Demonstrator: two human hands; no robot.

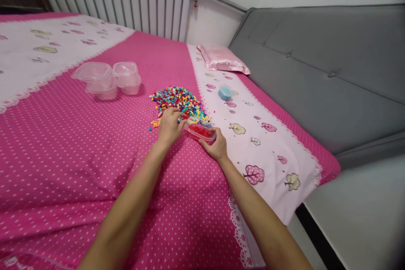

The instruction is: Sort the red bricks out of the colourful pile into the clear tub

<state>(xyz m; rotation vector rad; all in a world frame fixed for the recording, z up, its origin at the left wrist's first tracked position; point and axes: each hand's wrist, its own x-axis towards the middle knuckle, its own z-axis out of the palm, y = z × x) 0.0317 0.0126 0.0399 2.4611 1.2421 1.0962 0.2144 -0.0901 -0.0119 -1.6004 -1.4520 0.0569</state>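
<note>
A clear plastic container (207, 138) with red pieces inside is gripped at its right end by my right hand (217, 145), tilted at the near edge of a heap of small multicoloured pieces (179, 98). My left hand (171, 124) hovers by the container's left side, over the heap's front edge. Its fingers are curled with the tips close together; whether a small piece sits between them is too small to make out. The heap mixes red, yellow, blue, green and white pieces and lies loose on the pink dotted bedspread (126, 143).
Stacked clear containers (101, 82) stand at the left, with smaller ones (128, 76) beside them. A lidded container of blue pieces (225, 93) lies to the right. Farther back are a pink pillow (224, 59), a grey padded headboard (316, 63) and a white radiator (136, 4).
</note>
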